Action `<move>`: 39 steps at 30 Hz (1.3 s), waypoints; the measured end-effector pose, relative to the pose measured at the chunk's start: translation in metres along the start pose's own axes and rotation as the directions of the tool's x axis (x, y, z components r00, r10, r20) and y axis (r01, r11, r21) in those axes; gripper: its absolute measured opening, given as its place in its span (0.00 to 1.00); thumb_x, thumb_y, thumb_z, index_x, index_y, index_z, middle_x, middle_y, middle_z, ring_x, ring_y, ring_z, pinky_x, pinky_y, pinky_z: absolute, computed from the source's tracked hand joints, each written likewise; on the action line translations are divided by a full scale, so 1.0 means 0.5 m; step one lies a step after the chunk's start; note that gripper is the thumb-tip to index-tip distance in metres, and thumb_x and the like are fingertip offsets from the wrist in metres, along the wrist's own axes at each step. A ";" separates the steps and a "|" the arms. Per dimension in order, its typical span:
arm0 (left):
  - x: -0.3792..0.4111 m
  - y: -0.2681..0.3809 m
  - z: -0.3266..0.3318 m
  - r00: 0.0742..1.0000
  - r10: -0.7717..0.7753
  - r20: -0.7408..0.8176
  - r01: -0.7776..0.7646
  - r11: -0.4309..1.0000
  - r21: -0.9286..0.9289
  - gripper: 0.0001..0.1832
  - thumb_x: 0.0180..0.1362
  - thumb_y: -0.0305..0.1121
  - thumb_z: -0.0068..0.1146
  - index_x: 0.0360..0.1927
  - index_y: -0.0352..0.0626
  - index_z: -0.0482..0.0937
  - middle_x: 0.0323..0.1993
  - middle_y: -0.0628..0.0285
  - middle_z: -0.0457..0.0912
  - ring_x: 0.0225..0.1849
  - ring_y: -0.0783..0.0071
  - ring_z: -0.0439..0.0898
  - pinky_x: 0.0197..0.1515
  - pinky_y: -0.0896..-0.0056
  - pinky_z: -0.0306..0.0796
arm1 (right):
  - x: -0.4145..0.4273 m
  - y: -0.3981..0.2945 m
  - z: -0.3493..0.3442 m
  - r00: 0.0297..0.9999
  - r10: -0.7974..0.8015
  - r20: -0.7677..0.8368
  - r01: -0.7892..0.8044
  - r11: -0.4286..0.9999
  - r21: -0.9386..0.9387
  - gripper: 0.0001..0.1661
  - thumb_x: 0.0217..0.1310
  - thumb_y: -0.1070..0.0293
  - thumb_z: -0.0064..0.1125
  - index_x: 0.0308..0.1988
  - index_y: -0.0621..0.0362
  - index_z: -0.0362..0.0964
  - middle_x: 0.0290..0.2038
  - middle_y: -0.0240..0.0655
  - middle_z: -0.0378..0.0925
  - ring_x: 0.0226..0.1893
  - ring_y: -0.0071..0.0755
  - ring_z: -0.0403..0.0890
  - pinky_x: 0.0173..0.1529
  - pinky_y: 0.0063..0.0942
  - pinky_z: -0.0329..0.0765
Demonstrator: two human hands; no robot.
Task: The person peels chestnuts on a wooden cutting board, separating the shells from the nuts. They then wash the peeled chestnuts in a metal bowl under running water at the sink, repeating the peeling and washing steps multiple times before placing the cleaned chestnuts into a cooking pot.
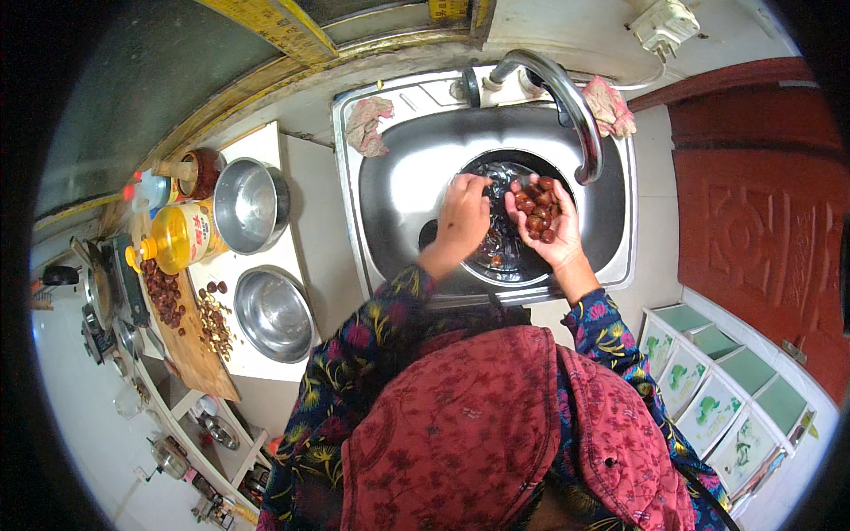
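Observation:
Several wet brown chestnuts lie heaped in my cupped, upturned right hand, above the right side of a round metal basin. My left hand hangs over the basin's left side, back up and fingers bent. Whether anything sits between its fingertips is hidden. Dark water in the basin holds a few loose chestnuts near its lower edge. The basin stands inside a stainless steel sink.
A curved faucet arches over the sink's right side. Rags lie on its rim. To the left are two metal bowls, an oil bottle, and a wooden board with chestnuts. A red door stands at right.

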State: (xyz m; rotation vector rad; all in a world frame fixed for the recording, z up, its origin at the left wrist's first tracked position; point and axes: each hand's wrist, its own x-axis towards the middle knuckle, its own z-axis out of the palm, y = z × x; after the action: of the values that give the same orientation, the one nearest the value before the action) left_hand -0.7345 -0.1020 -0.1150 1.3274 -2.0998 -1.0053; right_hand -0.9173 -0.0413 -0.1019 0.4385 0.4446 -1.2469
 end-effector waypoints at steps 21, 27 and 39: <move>-0.041 -0.058 0.171 0.625 -0.205 0.754 -0.131 0.924 0.359 0.32 0.50 0.48 0.62 0.54 0.37 0.73 0.56 0.40 0.70 0.56 0.42 0.72 0.58 0.51 0.67 | -0.093 -0.007 -0.025 0.979 -0.173 -0.112 0.172 0.985 -0.014 0.21 0.67 0.52 0.51 0.53 0.50 0.72 0.59 0.41 0.70 0.61 0.50 0.69 0.46 0.44 0.82; -0.052 0.003 0.181 0.489 -0.316 0.813 -0.074 0.913 0.400 0.27 0.54 0.48 0.57 0.51 0.39 0.79 0.53 0.43 0.76 0.57 0.48 0.74 0.58 0.53 0.70 | -0.099 -0.015 -0.029 0.996 -0.081 -0.031 0.082 0.996 0.033 0.21 0.66 0.52 0.52 0.54 0.50 0.72 0.58 0.42 0.71 0.61 0.50 0.69 0.47 0.45 0.82; -0.028 0.009 0.137 0.304 -0.166 0.938 0.315 0.947 0.066 0.25 0.53 0.53 0.54 0.29 0.35 0.80 0.20 0.60 0.78 0.18 0.71 0.75 0.19 0.65 0.69 | -0.092 0.002 -0.009 0.998 -0.065 -0.024 0.064 0.998 -0.030 0.20 0.65 0.52 0.53 0.50 0.49 0.75 0.55 0.40 0.74 0.59 0.46 0.71 0.46 0.36 0.80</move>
State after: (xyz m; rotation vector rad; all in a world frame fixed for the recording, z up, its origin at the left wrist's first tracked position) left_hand -0.7792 -0.0652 -0.1545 1.0722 -2.4932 -2.5110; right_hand -0.9287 -0.0020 -0.0806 0.4182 0.5003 -1.2970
